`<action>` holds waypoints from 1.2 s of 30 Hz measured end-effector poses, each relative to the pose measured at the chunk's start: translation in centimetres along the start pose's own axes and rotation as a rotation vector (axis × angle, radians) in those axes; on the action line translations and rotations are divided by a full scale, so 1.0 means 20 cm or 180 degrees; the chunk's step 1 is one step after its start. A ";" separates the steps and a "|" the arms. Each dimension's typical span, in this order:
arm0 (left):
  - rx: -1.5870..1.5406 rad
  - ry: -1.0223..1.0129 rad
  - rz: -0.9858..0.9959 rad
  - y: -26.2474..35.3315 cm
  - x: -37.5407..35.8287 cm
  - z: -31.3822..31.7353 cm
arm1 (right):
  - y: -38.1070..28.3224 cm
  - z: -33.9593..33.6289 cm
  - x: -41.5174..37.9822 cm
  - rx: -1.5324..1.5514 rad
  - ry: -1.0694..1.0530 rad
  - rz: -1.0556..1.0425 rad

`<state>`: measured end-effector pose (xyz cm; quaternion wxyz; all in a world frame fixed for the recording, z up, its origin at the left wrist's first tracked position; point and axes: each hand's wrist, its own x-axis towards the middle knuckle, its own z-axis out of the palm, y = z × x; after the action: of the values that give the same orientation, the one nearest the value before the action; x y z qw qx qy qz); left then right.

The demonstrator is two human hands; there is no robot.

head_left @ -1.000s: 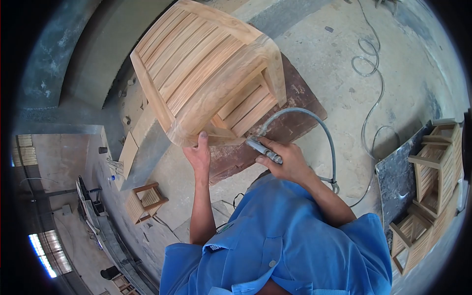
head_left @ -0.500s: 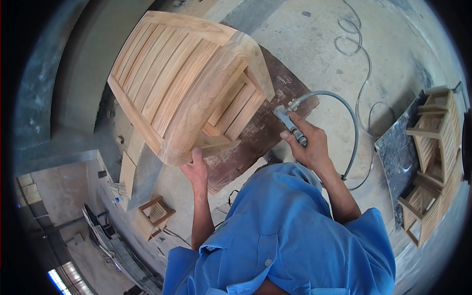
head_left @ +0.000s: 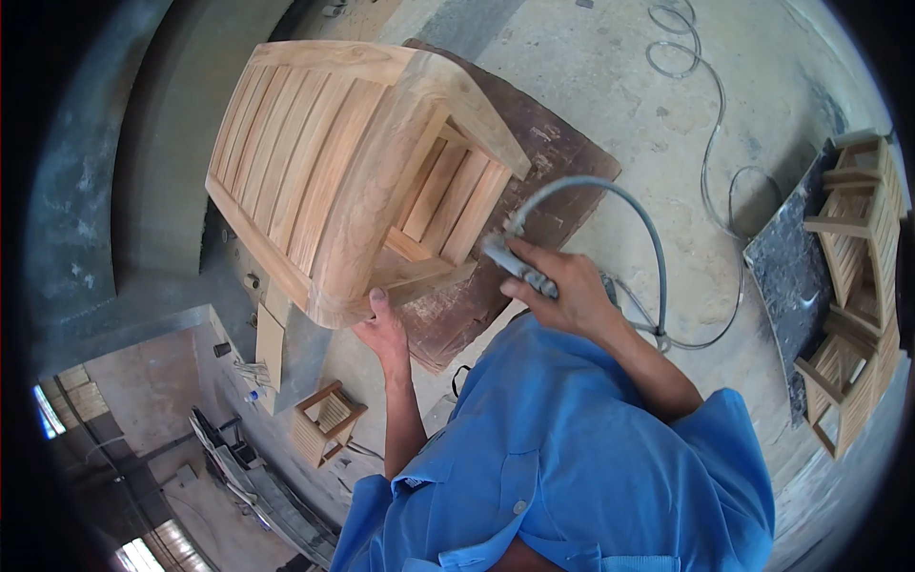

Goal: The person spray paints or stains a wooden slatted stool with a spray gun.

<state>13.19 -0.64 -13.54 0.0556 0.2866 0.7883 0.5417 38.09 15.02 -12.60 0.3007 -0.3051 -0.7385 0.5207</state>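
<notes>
A pale wooden slatted chair [head_left: 367, 172] lies tipped in front of me, its slats facing up and left and its open frame towards the right. My left hand [head_left: 383, 329] grips the chair's near lower corner, thumb on top of the wood; its other fingers are hidden underneath. In my right hand [head_left: 577, 296] is a silver air tool [head_left: 519, 267], fingers wrapped round its body. It is blurred and held close to the chair's open side without visible contact. A grey hose [head_left: 656, 243] loops from the tool down past my forearm.
Beneath the chair lies a worn brown board [head_left: 562, 153]. A thin clear hose [head_left: 710, 124] coils across the concrete floor. Several slatted wooden chairs [head_left: 848, 229] stand at the right beside a dark panel [head_left: 782, 276]. A small wooden stool [head_left: 329, 424] stands lower left, near a grey ledge [head_left: 157, 191].
My right hand has moved the air tool left, towards the chair. The chair sits slightly lower and turned a little in view, with my left hand still on its corner.
</notes>
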 end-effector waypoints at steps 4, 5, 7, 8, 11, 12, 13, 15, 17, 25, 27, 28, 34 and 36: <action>0.0117 -0.0113 -0.0323 -0.06 0.01 -0.04 | 0.07 0.07 0.15 -0.0086 0.0585 -0.0463; 0.0124 -0.0153 -0.0313 -0.05 0.01 -0.02 | 0.07 0.09 0.19 -0.0066 0.0645 -0.0476; 0.0439 0.0247 0.0298 -0.03 0.02 0.01 | 0.07 0.12 0.24 -0.0026 0.0733 -0.0474; 0.0450 0.0228 0.0327 -0.04 0.03 0.01 | 0.06 0.14 0.26 0.0035 0.0625 -0.0386; 0.0519 0.0330 0.0434 -0.02 0.02 0.01 | 0.05 0.18 0.27 0.0151 0.0301 -0.0239; 0.0545 0.0313 0.0323 0.05 0.00 0.04 | 0.05 0.20 0.27 0.0156 0.0063 -0.0172; 0.0571 0.0298 0.0203 0.09 -0.01 0.05 | 0.05 0.22 0.25 0.0176 0.0065 -0.0180; 0.0581 0.0298 0.0117 0.04 0.00 0.03 | 0.05 0.27 0.23 0.0357 -0.0209 -0.0309; 0.0580 0.0311 0.0027 0.05 0.00 0.02 | 0.05 0.28 0.21 0.0329 -0.0285 -0.0349; 0.0314 0.0817 0.0500 0.18 0.40 -0.09 | 0.11 -0.04 0.08 0.0249 0.0189 -0.0407; 0.0020 0.0789 0.0479 0.31 0.61 -0.16 | 0.09 -0.14 0.04 0.0425 0.0326 -0.0328; -0.0014 0.0762 0.0312 0.38 0.71 -0.20 | 0.08 -0.18 0.02 0.0609 0.0480 -0.0211; 0.0217 0.0684 -0.0267 0.64 1.28 -0.44 | 0.01 -0.28 0.00 0.0808 0.0674 -0.0327; 0.0424 0.0412 -0.0513 0.66 1.43 -0.52 | -0.02 -0.29 0.03 0.0914 0.0701 -0.0413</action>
<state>-9.54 8.80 8.77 0.0289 0.1898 0.8449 0.4992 42.05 18.71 -10.61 0.4531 -0.2659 -0.6374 0.5637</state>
